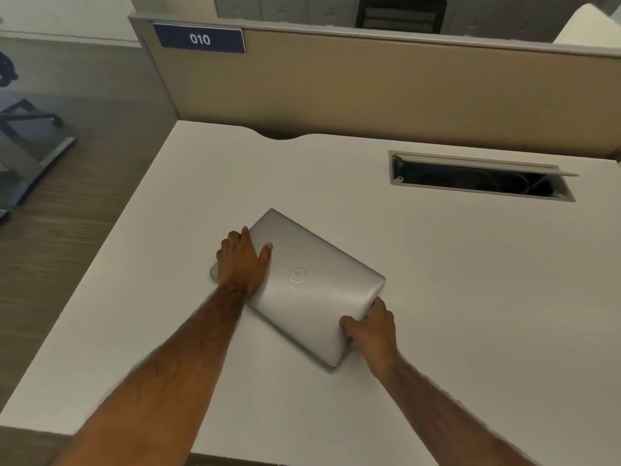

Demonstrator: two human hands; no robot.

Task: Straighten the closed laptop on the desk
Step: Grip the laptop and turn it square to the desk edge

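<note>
A closed silver laptop (312,290) with a round logo on its lid lies on the white desk (453,270), turned at a clear angle to the desk's edges. My left hand (242,260) lies over the laptop's left edge, thumb on the lid and fingers curled around the side. My right hand (369,326) grips the laptop's near right edge, thumb on top and fingers under or beside the edge. The laptop's left corner is partly hidden by my left hand.
An open cable slot (480,178) is cut into the desk at the back right. A tan partition (369,85) with a blue "010" sign (200,39) stands behind the desk. The desk's left edge drops to a wooden floor (60,237), where a chair base (30,139) stands.
</note>
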